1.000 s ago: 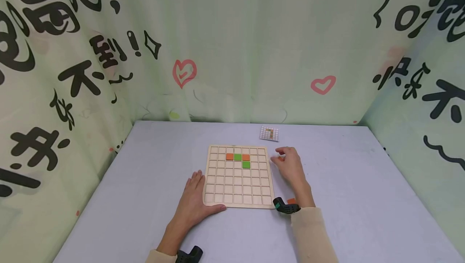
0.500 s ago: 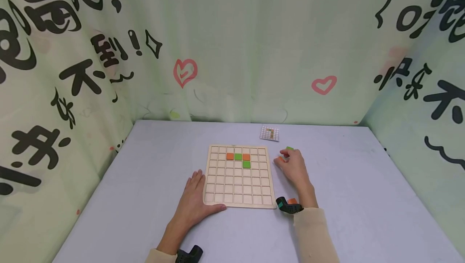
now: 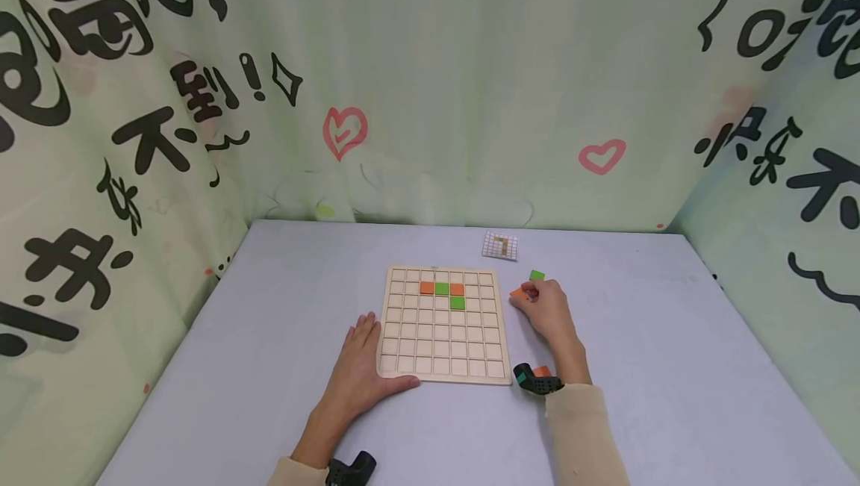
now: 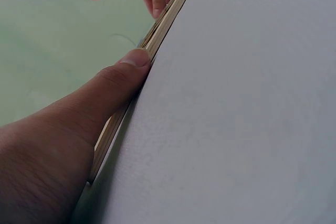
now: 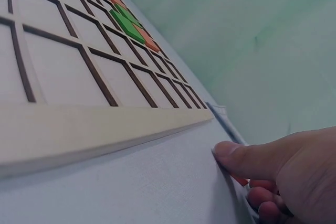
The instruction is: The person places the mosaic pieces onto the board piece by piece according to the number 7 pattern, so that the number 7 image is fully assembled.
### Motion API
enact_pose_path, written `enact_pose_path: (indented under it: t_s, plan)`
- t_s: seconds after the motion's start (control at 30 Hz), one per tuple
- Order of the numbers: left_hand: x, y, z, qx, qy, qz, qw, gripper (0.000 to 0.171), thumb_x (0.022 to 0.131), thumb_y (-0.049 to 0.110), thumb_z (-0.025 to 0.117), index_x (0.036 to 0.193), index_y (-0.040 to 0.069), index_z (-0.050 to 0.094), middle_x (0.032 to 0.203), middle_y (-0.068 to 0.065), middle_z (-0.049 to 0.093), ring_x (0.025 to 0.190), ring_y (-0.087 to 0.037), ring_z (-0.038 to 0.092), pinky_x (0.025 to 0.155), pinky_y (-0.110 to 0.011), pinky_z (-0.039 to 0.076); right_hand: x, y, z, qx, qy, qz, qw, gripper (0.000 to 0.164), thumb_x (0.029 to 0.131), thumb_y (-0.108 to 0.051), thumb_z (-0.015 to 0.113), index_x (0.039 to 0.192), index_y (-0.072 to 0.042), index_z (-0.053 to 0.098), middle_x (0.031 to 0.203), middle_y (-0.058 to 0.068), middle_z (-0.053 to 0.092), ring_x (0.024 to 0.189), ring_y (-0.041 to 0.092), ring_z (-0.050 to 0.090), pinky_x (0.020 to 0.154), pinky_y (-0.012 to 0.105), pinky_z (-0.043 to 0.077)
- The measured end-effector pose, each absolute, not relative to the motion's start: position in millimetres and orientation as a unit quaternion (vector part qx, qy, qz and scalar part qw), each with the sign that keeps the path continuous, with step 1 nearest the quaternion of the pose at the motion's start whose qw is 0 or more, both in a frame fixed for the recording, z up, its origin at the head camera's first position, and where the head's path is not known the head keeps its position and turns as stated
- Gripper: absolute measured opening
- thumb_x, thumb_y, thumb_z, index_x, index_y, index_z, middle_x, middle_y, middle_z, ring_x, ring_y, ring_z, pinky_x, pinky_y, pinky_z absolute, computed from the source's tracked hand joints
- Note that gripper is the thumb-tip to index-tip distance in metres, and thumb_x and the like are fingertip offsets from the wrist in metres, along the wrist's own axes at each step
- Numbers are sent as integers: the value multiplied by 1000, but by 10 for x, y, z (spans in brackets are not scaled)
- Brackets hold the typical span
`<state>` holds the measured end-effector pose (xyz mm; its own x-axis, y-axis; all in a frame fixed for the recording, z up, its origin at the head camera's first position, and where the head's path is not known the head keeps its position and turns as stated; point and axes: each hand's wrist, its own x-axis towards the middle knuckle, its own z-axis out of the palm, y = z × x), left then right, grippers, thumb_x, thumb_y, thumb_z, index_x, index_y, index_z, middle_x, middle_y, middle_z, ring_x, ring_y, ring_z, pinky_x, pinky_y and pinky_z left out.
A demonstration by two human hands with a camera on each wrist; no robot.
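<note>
A wooden grid board [image 3: 440, 380] lies on the table, with orange and green square tiles seated in some of its upper cells, one green tile [image 3: 457, 302] among them. My left hand [image 3: 359, 370] rests against the board's left side, fingers straight, thumb along the front edge; the left wrist view shows that thumb [image 4: 118, 74] touching the wooden edge. Right of the board, my right hand [image 3: 547, 310] pinches an orange tile [image 3: 517, 293] at table level. In the right wrist view the thumb [image 5: 247, 158] covers most of this tile.
Just beyond the right hand lies a loose green tile [image 3: 537, 275]. Another orange tile [image 3: 541, 372] is partly hidden by the right wrist's black camera [image 3: 537, 381]. A small patterned grid card [image 3: 500, 245] lies behind the board. Curtains [image 3: 463, 98] enclose the table's back and sides.
My right hand has shifted slightly right, away from the board, and its fingers have closed on the orange tile. The loose green tile has come into sight. My left hand stays put.
</note>
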<state>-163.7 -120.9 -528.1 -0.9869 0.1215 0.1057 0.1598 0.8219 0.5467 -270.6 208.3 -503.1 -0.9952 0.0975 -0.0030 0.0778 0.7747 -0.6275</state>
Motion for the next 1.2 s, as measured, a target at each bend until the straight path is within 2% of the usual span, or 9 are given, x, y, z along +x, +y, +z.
enact_pose_path:
  t_s: [0.23,0.43,0.73,1.2]
  plan:
    - [-1643,-1202,-5285,-75,-955,-287,34,119,66,72,78,153,1,38,161,-21,34,154,-37,25,127,-51,22,-2719,2096,-5066,-40,-942,333,16,35,93,-19,70,119,4,67,108,19,57,93,28,52,75,33,45]
    - [-1642,-1202,-5281,-76,-953,-290,36,118,66,71,78,152,1,38,160,-21,35,153,-37,25,127,-52,22,-2725,2111,-5077,-37,-934,354,19,35,93,-16,70,119,5,61,109,21,58,94,29,55,77,35,46]
    - [-1639,-1206,-5287,-76,-955,-285,35,119,66,72,77,153,1,37,161,-21,34,153,-37,25,127,-52,22,-2720,2102,-5083,-42,-928,370,32,27,95,-15,68,115,0,57,98,14,59,86,24,54,71,27,41]
    - [-1639,-1211,-5288,-72,-954,-288,32,122,66,72,78,153,-2,36,160,-22,34,153,-38,25,127,-52,22,-2710,2103,-5094,-44,-925,376,31,27,100,-17,62,119,1,63,102,15,62,89,25,54,74,29,45]
